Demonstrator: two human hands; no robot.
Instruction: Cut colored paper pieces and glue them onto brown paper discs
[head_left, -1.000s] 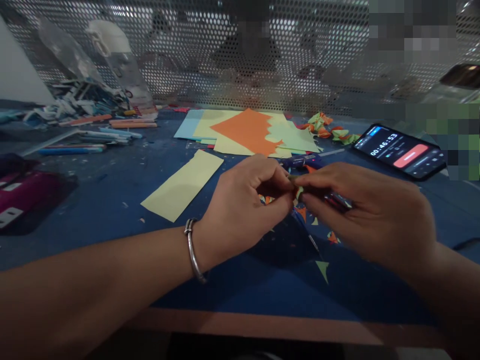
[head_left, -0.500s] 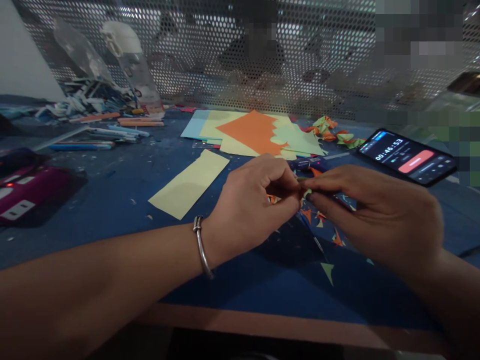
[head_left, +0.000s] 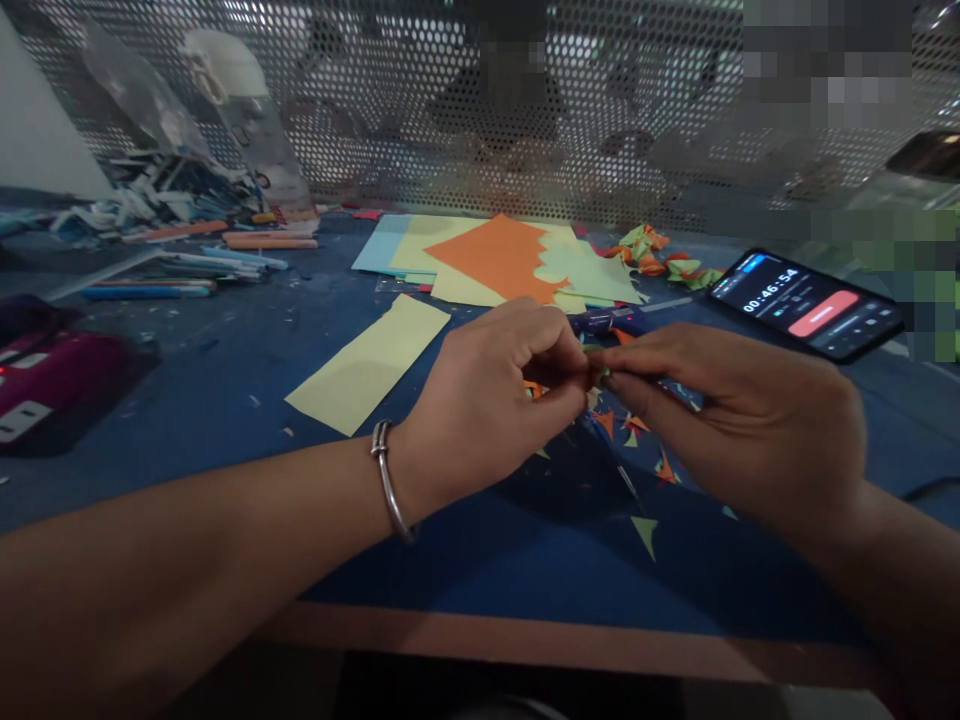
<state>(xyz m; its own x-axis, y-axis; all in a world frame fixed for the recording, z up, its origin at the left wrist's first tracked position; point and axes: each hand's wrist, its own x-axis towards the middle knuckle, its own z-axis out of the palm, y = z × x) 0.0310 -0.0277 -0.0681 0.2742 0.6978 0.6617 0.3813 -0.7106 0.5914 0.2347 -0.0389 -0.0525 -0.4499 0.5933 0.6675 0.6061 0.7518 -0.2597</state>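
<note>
My left hand [head_left: 491, 400], with a silver bangle at the wrist, pinches a small piece of green paper [head_left: 600, 370] between thumb and forefinger. From the other side, my right hand [head_left: 750, 410] grips the same piece, its fingertips almost meeting the left ones. Most of the paper is hidden by the fingers. Under the hands lie orange and green paper scraps [head_left: 665, 467] and a thin pointed tool [head_left: 626, 480], partly covered. Left of my left hand is a pale yellow paper strip [head_left: 369, 365].
Behind the hands are stacked coloured sheets [head_left: 480, 260] and crumpled orange-green paper pieces [head_left: 686, 272]. A phone [head_left: 810, 305] showing a timer lies at right. A bottle [head_left: 259, 130], rolled paper sticks [head_left: 217, 265] and a magenta device [head_left: 60, 370] stand or lie at left, before a perforated metal screen [head_left: 390, 100].
The whole view has shifted slightly, so things appear a little further left and up. Both hands keep their pinch on the green paper, with barely any change of pose.
</note>
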